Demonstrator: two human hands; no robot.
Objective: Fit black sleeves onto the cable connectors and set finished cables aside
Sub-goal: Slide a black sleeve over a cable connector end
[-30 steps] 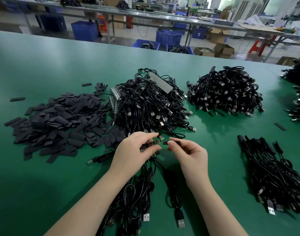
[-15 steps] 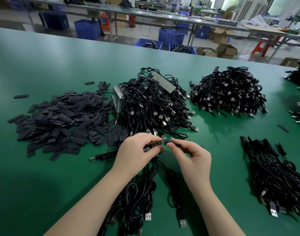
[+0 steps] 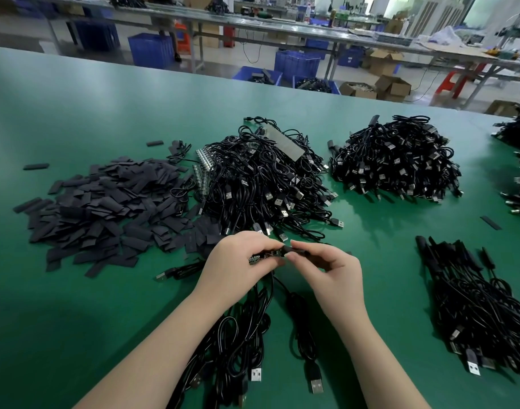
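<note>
A sleeve (image 3: 294, 250) is pinched between the thumb and forefinger of the right hand (image 3: 331, 271) and is held end-on against the connector (image 3: 266, 256), a small bare board with tiny parts on it, which is gripped in the curled fingers of the left hand (image 3: 238, 265). Both are held just above the table (image 3: 75, 320), in front of the middle heap. How far the sleeve has been slid over the board cannot be told.

The sleeve is judged to be light, thin and soft, so it would flatten under a hard pinch. It is best held by its edges near the rear, with the mouth left open. The board is judged to be stiff but delicate. It should be held by its sides close to the cable (image 3: 282, 287), not by its parts. The cable is limp and hangs down from the left hand, so little weight has to be carried, though a drag from tangled loops is possible.

More cables (image 3: 232, 343) lie under the forearms, with USB plugs (image 3: 315, 385) showing. To the left a pile of loose sleeves (image 3: 105, 208) is spread. Beyond the hands a heap of cables (image 3: 261, 184) is seen, with another heap (image 3: 397, 160) to its right. On the near right a bundle (image 3: 471, 302) has been laid out, judged to be finished pieces.
</note>
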